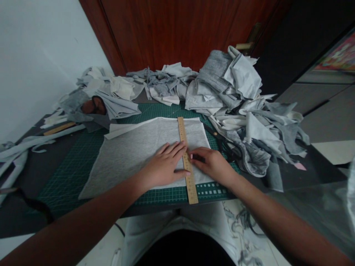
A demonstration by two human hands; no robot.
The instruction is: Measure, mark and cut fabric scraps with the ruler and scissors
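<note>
A light grey piece of fabric (133,151) lies flat on a green cutting mat (74,170). A wooden ruler (186,159) runs front to back across the fabric's right part. My left hand (163,166) lies flat with fingers stretched out, pressing the fabric and the ruler's left edge. My right hand (210,162) sits just right of the ruler, fingers pinched together on a small pink thing, perhaps chalk, at the ruler's edge.
A big heap of grey and white fabric scraps (238,107) fills the back and right of the table. Black-handled scissors (222,142) lie right of the fabric. Another wooden ruler (58,128) lies at the left. A brown door (180,29) stands behind.
</note>
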